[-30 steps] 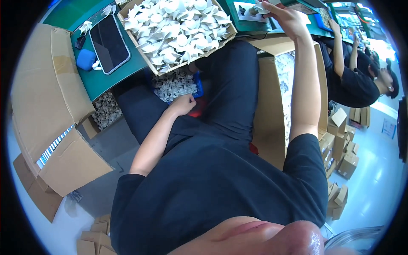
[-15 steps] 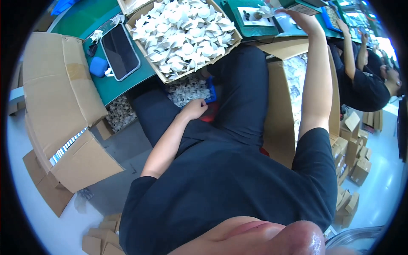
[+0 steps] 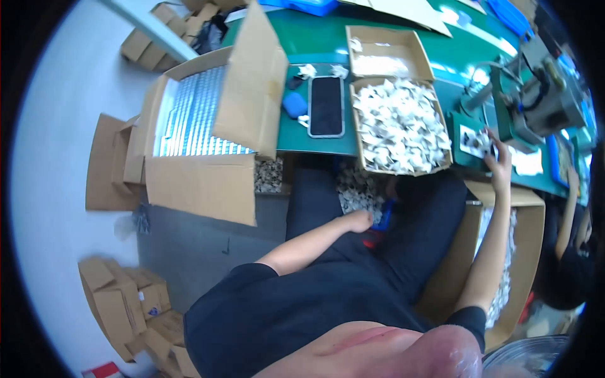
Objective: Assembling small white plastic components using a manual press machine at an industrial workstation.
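My right hand (image 3: 500,159) reaches to the fixture plate (image 3: 469,138) of a green bench press (image 3: 504,110). Its thumb and fingers curl round a small greyish piece at the plate's right side, too small to name. My left hand (image 3: 360,221) rests closed over my lap, its fingers curled in; whatever it may hold is hidden. Just beyond it, a blue bin (image 3: 384,217) with small whitish parts (image 3: 358,192) sits between my legs. White finned plastic parts (image 3: 400,126) are heaped in a shallow cardboard box (image 3: 360,142) between the phone and the press.
A phone (image 3: 326,107) and blue case (image 3: 294,105) lie on the green bench (image 3: 321,146). To the left stands an open carton (image 3: 201,183) of striped packs. At my right is a deep carton (image 3: 526,246) with whitish contents. Another person (image 3: 570,264) works at far right.
The view has swung left, bringing the press and the striped packs into fuller sight. My right hand has come down to the fixture plate. My left hand stays closed over my lap.
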Available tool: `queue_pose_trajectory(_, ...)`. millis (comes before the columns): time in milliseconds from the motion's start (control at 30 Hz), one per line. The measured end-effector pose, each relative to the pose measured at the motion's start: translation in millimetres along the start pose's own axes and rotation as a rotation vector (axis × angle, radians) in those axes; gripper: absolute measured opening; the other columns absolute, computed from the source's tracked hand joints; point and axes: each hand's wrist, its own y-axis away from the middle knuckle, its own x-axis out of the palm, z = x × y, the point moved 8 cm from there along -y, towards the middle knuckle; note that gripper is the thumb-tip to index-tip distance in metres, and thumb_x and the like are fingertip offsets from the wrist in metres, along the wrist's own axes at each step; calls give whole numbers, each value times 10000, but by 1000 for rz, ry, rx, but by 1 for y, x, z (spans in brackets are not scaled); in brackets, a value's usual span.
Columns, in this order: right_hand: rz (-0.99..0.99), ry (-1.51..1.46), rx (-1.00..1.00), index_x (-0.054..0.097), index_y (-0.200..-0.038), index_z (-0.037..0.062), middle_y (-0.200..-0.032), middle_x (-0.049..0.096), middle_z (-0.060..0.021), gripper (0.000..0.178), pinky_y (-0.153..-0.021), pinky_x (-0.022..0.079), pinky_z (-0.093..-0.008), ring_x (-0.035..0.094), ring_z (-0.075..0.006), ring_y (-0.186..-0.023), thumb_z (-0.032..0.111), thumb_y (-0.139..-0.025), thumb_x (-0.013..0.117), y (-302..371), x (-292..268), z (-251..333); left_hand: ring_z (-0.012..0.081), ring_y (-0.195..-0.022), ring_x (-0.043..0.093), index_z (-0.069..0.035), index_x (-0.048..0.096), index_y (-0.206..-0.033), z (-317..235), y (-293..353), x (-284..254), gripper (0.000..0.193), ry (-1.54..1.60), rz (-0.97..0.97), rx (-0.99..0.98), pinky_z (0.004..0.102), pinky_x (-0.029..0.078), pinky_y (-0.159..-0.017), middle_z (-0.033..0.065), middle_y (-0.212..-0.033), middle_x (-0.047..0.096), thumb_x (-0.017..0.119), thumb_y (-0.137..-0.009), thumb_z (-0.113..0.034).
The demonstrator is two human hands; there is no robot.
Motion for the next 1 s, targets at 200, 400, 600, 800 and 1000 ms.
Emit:
queue_pose_trajectory(200, -91, 143, -145, 631, -1367, -4, -1376, 663, -129, 495, -1107, 427, -354, 605, -229, -1269, 122, -907, 763, 15, 25, 80, 379, -984, 706, -65, 738, -1039, 0, 0, 13, 286, -55, 154, -17, 465, 545, -844, 214, -1030, 740, 586, -921, -276)
queue_pose_trajectory(400, -254, 174, -248, 671, -1329, 20, -1322, 695, -129, 457, -1061, 473, -357, 649, -236, -1214, 140, -904, 791, 19, 34, 103, 371, -952, 717, -58, 735, -975, 0, 4, 2, 252, -8, 125, -41, 464, 548, -836, 207, -972, 745, 622, -892, -268)
queue_pose_trajectory(600, -381, 462, -445, 722, -1247, 24, -1252, 715, -142, 363, -971, 541, -360, 707, -259, -1108, 88, -896, 790, 33, 24, 122, 359, -995, 718, -60, 724, -1016, -14, 8, 3, 247, -15, 119, -43, 451, 549, -871, 187, -998, 754, 645, -896, -261)
queue_pose_trajectory(800, -315, 483, -767, 754, -1200, 65, -1099, 758, -144, 334, -893, 569, -345, 737, -261, -1013, 63, -872, 813, 58, 56, 160, 375, -887, 727, -45, 721, -858, -13, 11, -5, 223, -7, 54, 7, 479, 558, -779, 199, -889, 739, 656, -831, -256)
queue_pose_trajectory(1000, -181, 240, -371, 734, -1191, 45, -1043, 759, -136, 265, -827, 548, -315, 728, -245, -963, 187, -967, 729, -40, 98, 239, 388, -893, 725, -50, 721, -874, -23, 9, 5, 208, -49, 78, 51, 485, 559, -788, 205, -912, 740, 658, -825, -243)
